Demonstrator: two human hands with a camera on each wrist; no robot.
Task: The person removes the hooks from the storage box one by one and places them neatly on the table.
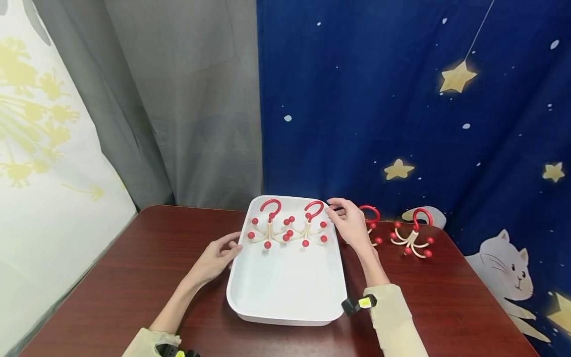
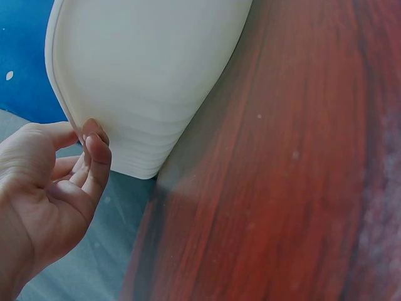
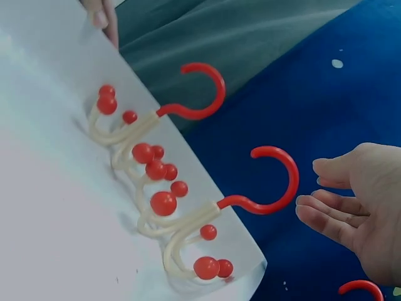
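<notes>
A white rectangular tray (image 1: 287, 287) stands on the table, its long side pointing away from me. Two multi-armed hooks, each with a red curved top and cream arms tipped with red balls, stand in its far end: a left one (image 1: 269, 229) and a right one (image 1: 307, 229). My left hand (image 1: 217, 255) pinches the tray's left rim between thumb and fingers, as the left wrist view also shows. Beside the far right corner is my right hand (image 1: 350, 223), fingers loosely bent and holding nothing. In the right wrist view a small gap separates its fingertips from the nearer hook (image 3: 291, 182).
Right of the tray, two more such hooks stand on the dark red wooden table (image 1: 428, 297): one partly hidden behind my right hand (image 1: 377, 214), the other farther right (image 1: 415, 228). A grey curtain (image 1: 200, 99) and a blue starry curtain (image 1: 339, 99) hang behind the table.
</notes>
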